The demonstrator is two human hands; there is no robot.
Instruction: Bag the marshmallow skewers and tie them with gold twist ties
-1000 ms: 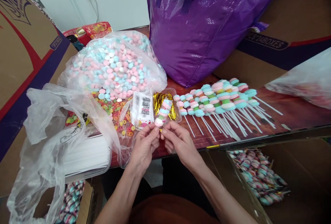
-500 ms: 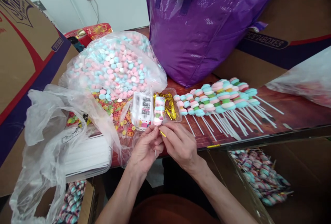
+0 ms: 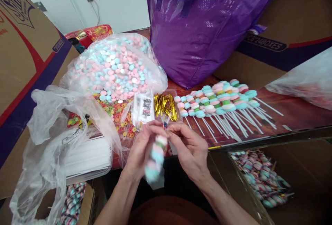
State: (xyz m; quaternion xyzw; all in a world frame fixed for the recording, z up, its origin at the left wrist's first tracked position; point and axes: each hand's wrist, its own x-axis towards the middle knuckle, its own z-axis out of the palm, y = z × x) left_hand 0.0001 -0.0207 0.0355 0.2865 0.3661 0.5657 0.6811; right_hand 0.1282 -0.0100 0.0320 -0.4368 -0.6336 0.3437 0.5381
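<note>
My left hand (image 3: pixel 141 140) is closed round a marshmallow skewer (image 3: pixel 157 154), whose pink, blue and white candies hang down between my palms, blurred by motion. My right hand (image 3: pixel 190 145) pinches close to the skewer's upper end, its fingertips against those of my left hand. What lies in that pinch is hidden. Just beyond my fingers are a stack of printed clear bags (image 3: pixel 142 109) and a clear tray holding gold twist ties (image 3: pixel 166 105). To the right, several finished-looking marshmallow skewers (image 3: pixel 220 97) lie in a row, white sticks toward me.
A large bag of loose marshmallows (image 3: pixel 116 65) sits back left, with ring gummies (image 3: pixel 124 117) in front. White sticks (image 3: pixel 88 155) fill a tub at left. A purple bag (image 3: pixel 207 27) stands behind. Wrapped skewers (image 3: pixel 259 176) lie in a carton below right.
The marshmallow skewer has turned from candies-up to candies-down between my hands. The gold tie seen at my right fingertips no longer shows. My right hand has shifted slightly right.
</note>
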